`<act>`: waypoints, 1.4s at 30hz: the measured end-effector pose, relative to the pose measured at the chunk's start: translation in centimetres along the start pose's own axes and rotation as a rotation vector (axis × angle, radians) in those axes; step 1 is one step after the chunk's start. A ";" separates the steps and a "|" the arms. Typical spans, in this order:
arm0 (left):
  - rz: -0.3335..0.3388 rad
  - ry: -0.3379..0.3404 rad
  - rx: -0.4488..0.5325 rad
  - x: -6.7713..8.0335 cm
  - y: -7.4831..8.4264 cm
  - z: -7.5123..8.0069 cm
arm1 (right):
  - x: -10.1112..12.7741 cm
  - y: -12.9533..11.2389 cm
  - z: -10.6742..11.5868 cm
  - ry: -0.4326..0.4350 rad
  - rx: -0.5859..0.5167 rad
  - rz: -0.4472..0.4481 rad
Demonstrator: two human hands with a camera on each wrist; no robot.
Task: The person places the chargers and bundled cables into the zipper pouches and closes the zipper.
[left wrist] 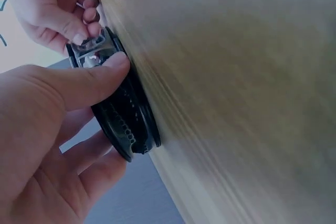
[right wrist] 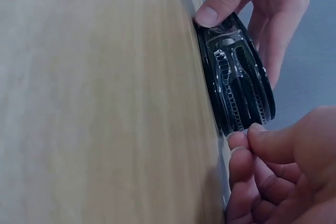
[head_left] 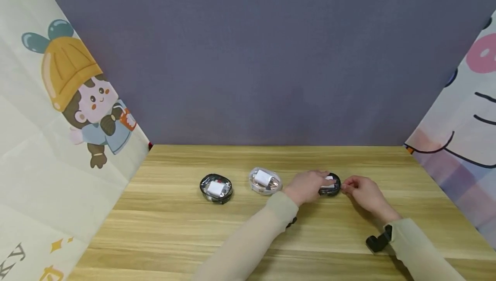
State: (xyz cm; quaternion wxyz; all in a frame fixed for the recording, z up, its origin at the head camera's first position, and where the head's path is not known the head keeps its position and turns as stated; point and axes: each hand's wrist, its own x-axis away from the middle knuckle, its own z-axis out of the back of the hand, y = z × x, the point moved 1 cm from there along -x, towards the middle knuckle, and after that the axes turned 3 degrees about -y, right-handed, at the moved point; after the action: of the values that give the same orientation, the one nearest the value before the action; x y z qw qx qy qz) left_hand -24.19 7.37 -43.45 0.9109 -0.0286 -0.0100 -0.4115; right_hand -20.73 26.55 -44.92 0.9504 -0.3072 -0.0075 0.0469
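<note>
An oval see-through case (head_left: 334, 186) with black rims stands low on the table at right of centre, a white block showing inside it. My left hand (head_left: 308, 186) grips it from the left, with the thumb on its side wall in the left wrist view and the fingers around the far side. At the opposite end, my right hand (head_left: 366, 192) brings thumb and forefinger together in a pinch right at the case's edge. What lies between those fingertips is hidden. A dark, bead-like pattern runs along the case's side wall (right wrist: 239, 77) in the right wrist view.
A clear, pale-rimmed oval case (head_left: 253, 184) with a white block and cable in it lies just left of my left hand. Farther left lies another black-rimmed case (head_left: 226, 186). The wooden table (head_left: 174, 225) meets a grey back panel (head_left: 248, 57) and printed side panels.
</note>
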 end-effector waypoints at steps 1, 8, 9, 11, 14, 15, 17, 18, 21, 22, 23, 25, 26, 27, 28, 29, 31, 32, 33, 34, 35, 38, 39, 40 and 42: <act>0.007 -0.006 0.013 0.0 0.0 0.0 | 0.1 0.0 0.0 -0.005 -0.006 0.000; 0.039 -0.034 0.045 -0.1 0.0 0.0 | 0.6 0.1 -0.3 -0.034 -0.022 -0.004; 0.042 -0.034 0.045 -0.1 0.0 0.0 | 0.7 0.1 -0.3 -0.037 -0.021 -0.002; 0.045 -0.035 0.043 -0.1 0.0 -0.1 | 0.9 -0.1 -0.4 -0.040 -0.024 0.002; 0.046 -0.033 0.038 -0.2 -0.1 -0.2 | 1.1 -0.4 -0.4 -0.040 -0.028 0.011; 0.047 -0.035 0.037 -0.2 -0.1 -0.2 | 1.2 -0.5 -0.5 -0.041 -0.028 0.015; 0.051 -0.043 0.038 -0.2 -0.1 -0.2 | 1.3 -0.7 -0.5 -0.041 -0.029 0.019; 0.053 -0.047 0.038 -0.3 -0.1 -0.2 | 1.3 -0.7 -0.6 -0.040 -0.027 0.021; 0.054 -0.052 0.039 -0.3 -0.1 -0.2 | 1.3 -0.7 -0.7 -0.049 -0.038 0.019; 0.055 -0.051 0.040 -0.3 -0.1 -0.2 | 1.3 -0.7 -0.8 -0.053 -0.044 0.017; 0.055 -0.049 0.038 -0.3 -0.1 -0.2 | 1.3 -0.7 -0.9 -0.057 -0.053 0.016; 0.056 -0.043 0.037 -0.3 -0.1 -0.2 | 1.3 -0.8 -1.0 -0.069 -0.071 0.013; 0.058 -0.042 0.037 -0.3 -0.1 -0.2 | 1.3 -0.8 -1.1 -0.073 -0.076 0.012; 0.060 -0.042 0.037 -0.3 -0.1 -0.2 | 1.3 -0.7 -1.1 -0.075 -0.076 0.010; 0.059 -0.043 0.037 -0.3 0.0 -0.2 | 1.3 -0.7 -1.1 -0.073 -0.076 0.008; 0.057 -0.041 0.034 -0.4 0.0 -0.3 | 1.3 -0.6 -1.1 -0.073 -0.076 0.005; 0.057 -0.038 0.032 -0.4 0.2 -0.2 | 1.3 -0.5 -1.1 -0.076 -0.068 0.010; 0.057 -0.040 0.030 -0.4 0.2 -0.1 | 1.3 -0.5 -1.1 -0.077 -0.066 0.015; 0.056 -0.041 0.025 -0.4 0.2 -0.1 | 1.3 -0.5 -1.1 -0.077 -0.065 0.021; 0.056 -0.039 0.021 -0.4 0.3 0.0 | 1.3 -0.6 -1.1 -0.077 -0.063 0.029; 0.055 -0.040 0.017 -0.4 0.3 0.1 | 1.3 -0.7 -1.1 -0.077 -0.060 0.037; 0.054 -0.046 0.004 -0.2 0.3 0.3 | 1.3 -0.8 -1.0 -0.070 -0.051 0.053; 0.050 -0.044 0.000 -0.1 0.4 0.3 | 1.4 -0.8 -0.9 -0.066 -0.045 0.059; 0.044 -0.040 -0.001 -0.1 0.4 0.3 | 1.4 -0.8 -0.9 -0.060 -0.035 0.064; 0.033 -0.036 -0.003 0.1 0.5 0.3 | 1.5 -0.8 -0.7 -0.043 -0.008 0.071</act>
State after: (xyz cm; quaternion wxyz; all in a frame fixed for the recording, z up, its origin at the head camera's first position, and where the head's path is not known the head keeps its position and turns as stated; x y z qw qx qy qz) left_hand -23.79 7.63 -43.15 0.9172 -0.0376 -0.0254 -0.3958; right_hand -19.11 25.60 -45.04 0.9466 -0.3101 -0.0171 0.0870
